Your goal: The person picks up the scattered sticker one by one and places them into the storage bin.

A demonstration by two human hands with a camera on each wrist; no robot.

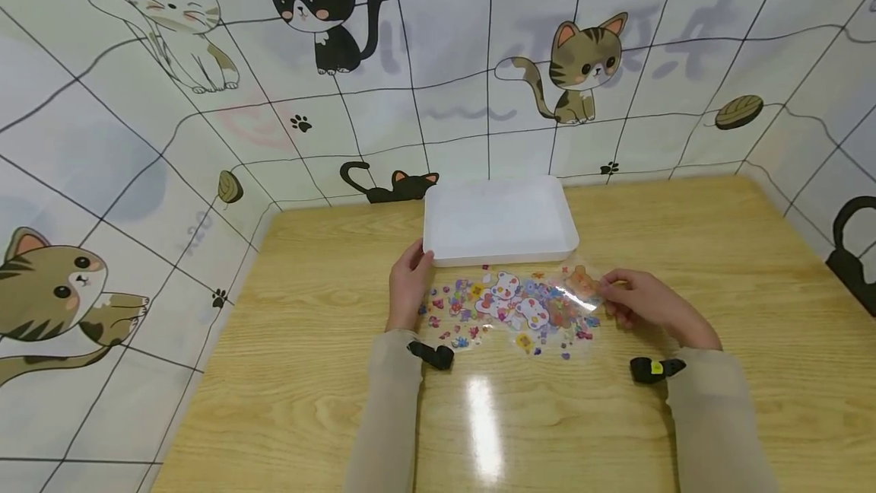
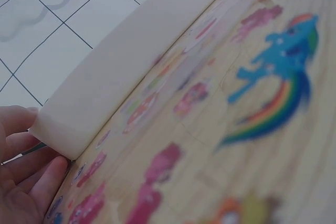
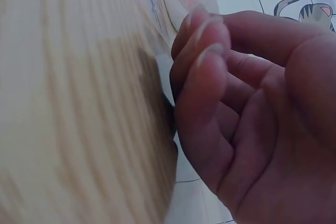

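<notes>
A white tray (image 1: pixel 499 219) lies at the back of the table against the cat-patterned backdrop. My left hand (image 1: pixel 409 287) holds its near left corner; in the left wrist view the fingers (image 2: pixel 21 124) lie along the tray's side, with the thumb low at the front corner. In front of the tray, clear sheets of colourful stickers (image 1: pixel 506 299) lie spread, with white cat faces and many small figures. Thumb and fingertips of my right hand (image 1: pixel 646 299) pinch the right end of a clear sticker sheet (image 1: pixel 580 280) bearing a brown bear. A blue rainbow-tailed pony sticker (image 2: pixel 283 61) shows close up.
The wooden table (image 1: pixel 308 386) meets the white backdrop (image 1: pixel 452 120) at its back and left. Black wrist cameras (image 1: pixel 441 357) sit on both wrists, near the tabletop. Light glares off the wood in front of the stickers.
</notes>
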